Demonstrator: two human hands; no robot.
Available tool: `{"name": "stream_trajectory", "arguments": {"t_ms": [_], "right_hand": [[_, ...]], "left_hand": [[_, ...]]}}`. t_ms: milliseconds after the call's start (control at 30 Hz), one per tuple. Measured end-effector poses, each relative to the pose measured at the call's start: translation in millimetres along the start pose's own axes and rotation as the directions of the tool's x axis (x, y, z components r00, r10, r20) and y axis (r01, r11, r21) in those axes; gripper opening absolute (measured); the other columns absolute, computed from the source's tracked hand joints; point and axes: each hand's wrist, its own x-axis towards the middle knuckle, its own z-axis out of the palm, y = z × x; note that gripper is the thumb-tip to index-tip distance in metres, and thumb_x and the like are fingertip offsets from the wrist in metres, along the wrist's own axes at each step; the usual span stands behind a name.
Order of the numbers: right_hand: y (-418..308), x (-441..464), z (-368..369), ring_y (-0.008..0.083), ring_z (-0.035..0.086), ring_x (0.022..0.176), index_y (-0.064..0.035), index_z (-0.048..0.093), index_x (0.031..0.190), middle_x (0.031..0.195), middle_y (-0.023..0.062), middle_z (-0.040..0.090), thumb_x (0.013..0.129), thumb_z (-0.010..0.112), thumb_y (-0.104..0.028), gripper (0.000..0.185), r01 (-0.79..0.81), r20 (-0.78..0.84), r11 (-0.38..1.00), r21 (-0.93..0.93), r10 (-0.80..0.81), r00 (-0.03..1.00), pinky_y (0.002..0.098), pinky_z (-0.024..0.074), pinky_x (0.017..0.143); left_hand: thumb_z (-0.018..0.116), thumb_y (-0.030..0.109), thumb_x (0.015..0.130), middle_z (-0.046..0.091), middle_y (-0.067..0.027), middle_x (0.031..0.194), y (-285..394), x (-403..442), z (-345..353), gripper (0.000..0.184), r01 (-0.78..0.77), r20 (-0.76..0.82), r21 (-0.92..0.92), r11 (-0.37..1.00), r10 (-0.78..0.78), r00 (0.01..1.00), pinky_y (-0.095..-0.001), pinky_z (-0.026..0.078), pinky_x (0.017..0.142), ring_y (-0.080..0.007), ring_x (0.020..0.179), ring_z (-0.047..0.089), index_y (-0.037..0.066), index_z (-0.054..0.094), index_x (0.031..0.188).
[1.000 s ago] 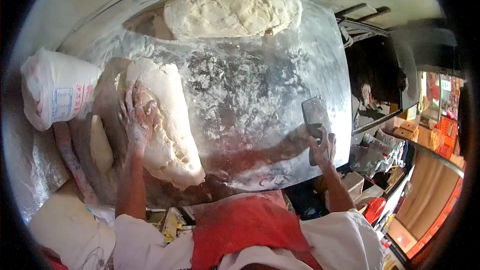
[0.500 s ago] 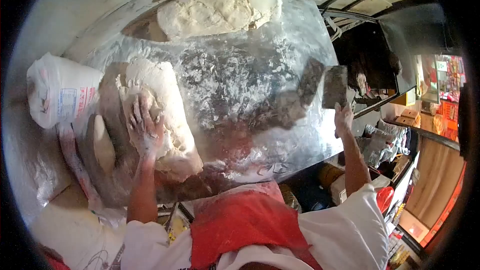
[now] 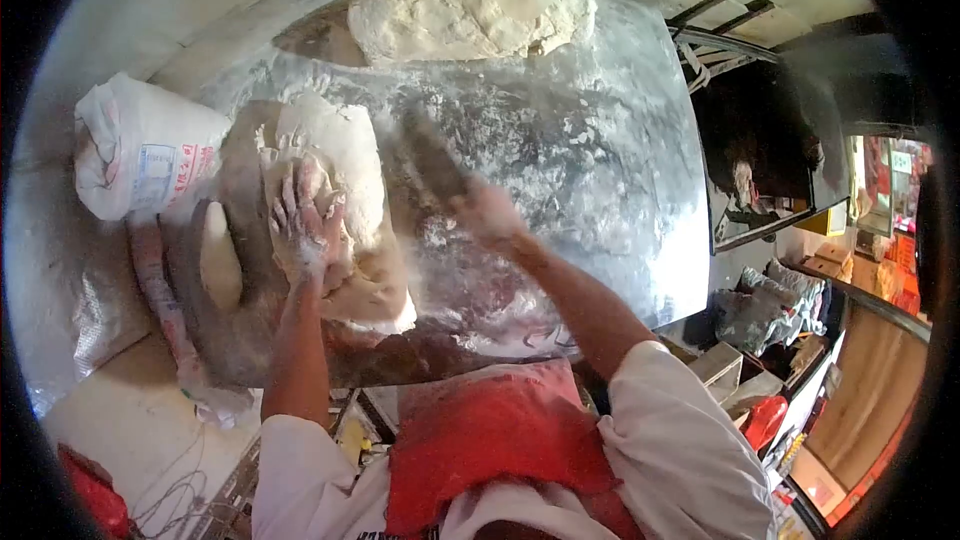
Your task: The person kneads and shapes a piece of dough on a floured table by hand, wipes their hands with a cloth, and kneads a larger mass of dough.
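My left hand (image 3: 312, 215) lies with its fingers spread on a big slab of dough (image 3: 362, 180) at the left of the floury metal table (image 3: 560, 160). My right hand (image 3: 488, 214) is closed on the handle end of a flat, dark scraper (image 3: 432, 153), blurred by motion, just right of the dough. A second large dough mass (image 3: 470, 15) rests at the table's far edge. Left of the slab lies a small, long piece of dough (image 3: 220, 255).
A white sack with printing (image 3: 150, 150) stands at the left edge, with a rolled floury bag (image 3: 160, 285) below it. To the right are a dark opening (image 3: 750, 140), plastic-wrapped goods (image 3: 775, 305), boxes (image 3: 716, 365) and a wooden panel (image 3: 860, 390).
My right hand has swung the scraper from the table's right edge leftward to beside the dough slab. My left hand has stayed on the slab.
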Motion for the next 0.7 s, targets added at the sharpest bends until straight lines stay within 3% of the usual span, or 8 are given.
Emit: {"name": "stream_trajectory", "arguments": {"t_ms": [133, 233, 467, 567, 600, 633, 667, 700], "right_hand": [[110.9, -55.6, -116.1, 0.0246, 0.065, 0.096, -0.0019, 0.058, 0.128, 0.111, 0.0119, 0.071, 0.100, 0.059, -0.021, 0.034, -0.133, -0.597, 0.991, -0.024, 0.093, 0.797, 0.0429, 0.0510, 0.085], [192.6, -90.2, -160.2, 0.0322, 0.059, 0.111, -0.0011, 0.042, 0.143, 0.131, 0.0207, 0.057, 0.097, 0.064, -0.040, 0.064, -0.203, -0.679, 0.970, 0.132, 0.238, 0.695, 0.0449, 0.0500, 0.093], [94.9, -53.5, 44.5, 0.0317, 0.068, 0.094, -0.0085, 0.053, 0.133, 0.102, 0.0151, 0.070, 0.094, 0.064, -0.015, 0.041, 0.013, -0.135, 0.938, -0.345, -0.063, 0.989, 0.0436, 0.0558, 0.078], [78.5, -48.1, 43.8, 0.0283, 0.071, 0.095, -0.0038, 0.045, 0.145, 0.124, 0.0184, 0.066, 0.095, 0.058, -0.007, 0.052, 0.100, 0.155, 0.840, -0.533, -0.020, 0.988, 0.0432, 0.0598, 0.086], [95.5, -61.6, 18.5, 0.0262, 0.071, 0.094, -0.0023, 0.048, 0.142, 0.119, 0.0185, 0.068, 0.096, 0.057, -0.007, 0.047, -0.042, 0.041, 0.998, -0.048, 0.044, 0.998, 0.0409, 0.0600, 0.082], [112.4, -75.4, -6.7, 0.0242, 0.071, 0.094, -0.0008, 0.051, 0.139, 0.113, 0.0187, 0.069, 0.097, 0.056, -0.007, 0.043, -0.060, -0.074, 0.882, 0.468, 0.108, 0.991, 0.0386, 0.0602, 0.079], [130.7, -88.6, -29.3, 0.0225, 0.071, 0.093, -0.0015, 0.053, 0.137, 0.109, 0.0174, 0.070, 0.101, 0.055, -0.010, 0.037, -0.027, -0.108, 0.463, 0.886, 0.262, 0.959, 0.0374, 0.0601, 0.077], [146.4, -105.0, -52.8, 0.0254, 0.064, 0.098, -0.0025, 0.047, 0.136, 0.117, 0.0161, 0.063, 0.105, 0.052, -0.036, 0.046, 0.101, -0.315, 0.842, 0.531, 0.086, 0.945, 0.0434, 0.0576, 0.080]], "left_hand": [[0.061, 0.050, 0.093, 0.029, -0.0095, 0.162, -1.7, -2.1, -3.9, 0.080, -0.084, -0.082, -0.030, 0.996, 0.082, 0.993, -0.0548, 0.021, 0.120, -0.0382, 0.148, 0.027, 0.021, 0.027, 0.160], [0.060, 0.050, 0.094, 0.030, -0.0107, 0.162, 4.0, -3.0, -3.7, 0.079, -0.050, -0.064, -0.031, 0.998, 0.048, 0.997, -0.0548, 0.020, 0.120, -0.0393, 0.148, 0.026, 0.020, 0.028, 0.159], [0.059, 0.052, 0.095, 0.029, -0.0095, 0.162, 1.3, 0.1, -2.2, 0.078, -0.046, -0.057, -0.051, 0.998, 0.043, 0.997, -0.0541, 0.019, 0.120, -0.0363, 0.149, 0.025, 0.020, 0.029, 0.159], [0.059, 0.052, 0.095, 0.029, -0.0081, 0.162, -3.5, -3.2, -0.6, 0.078, -0.048, -0.040, -0.021, 0.999, 0.047, 0.998, -0.0542, 0.019, 0.121, -0.0356, 0.149, 0.024, 0.022, 0.028, 0.160], [0.059, 0.052, 0.095, 0.028, -0.0075, 0.163, -5.7, -2.4, 1.7, 0.078, -0.070, -0.066, -0.001, 0.998, 0.070, 0.995, -0.0544, 0.019, 0.120, -0.0356, 0.149, 0.024, 0.023, 0.027, 0.160], [0.060, 0.053, 0.094, 0.027, -0.0075, 0.163, -10.9, -1.3, 7.3, 0.080, -0.090, -0.082, 0.051, 0.995, 0.094, 0.992, -0.0551, 0.019, 0.120, -0.0360, 0.149, 0.024, 0.023, 0.026, 0.160], [0.060, 0.053, 0.094, 0.027, -0.0075, 0.163, -16.5, 0.7, 17.9, 0.080, -0.075, -0.079, 0.055, 0.996, 0.079, 0.994, -0.0551, 0.019, 0.120, -0.0360, 0.149, 0.024, 0.023, 0.026, 0.160], [0.060, 0.054, 0.093, 0.027, -0.0075, 0.163, -20.6, 5.1, 29.9, 0.080, -0.076, -0.100, -0.063, 0.995, 0.070, 0.993, -0.0557, 0.019, 0.120, -0.0363, 0.149, 0.024, 0.023, 0.027, 0.160]]}}
